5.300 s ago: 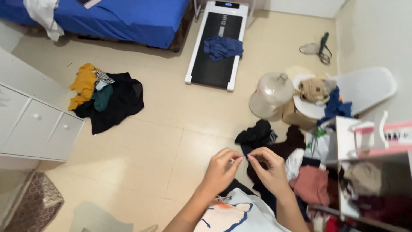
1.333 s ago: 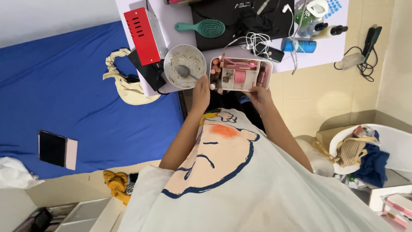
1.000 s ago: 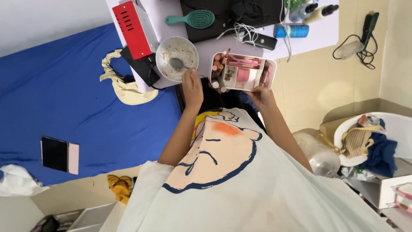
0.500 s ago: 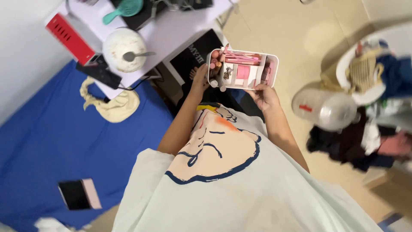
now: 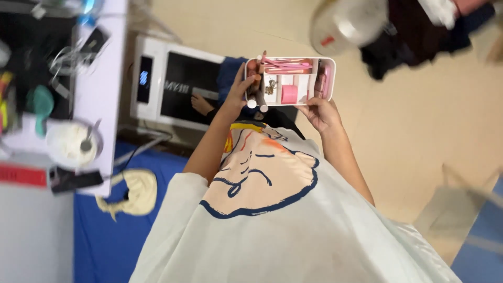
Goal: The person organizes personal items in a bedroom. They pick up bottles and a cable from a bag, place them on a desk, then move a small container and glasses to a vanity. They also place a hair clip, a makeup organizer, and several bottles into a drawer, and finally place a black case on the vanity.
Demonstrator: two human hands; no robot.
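I see both hands holding up a white tray [image 5: 291,81] in front of the chest, above the floor. My left hand [image 5: 238,97] is wrapped tight on its left end — my right hand [image 5: 320,112] grips it from below. Pink sticks [image 5: 285,65] lie inside. A bowl [image 5: 70,142] sits on the desk [image 5: 107,105], well apart — off to the left.

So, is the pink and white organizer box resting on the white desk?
No, the organizer box is held in the air over the floor by the left hand and the right hand, apart from the desk.
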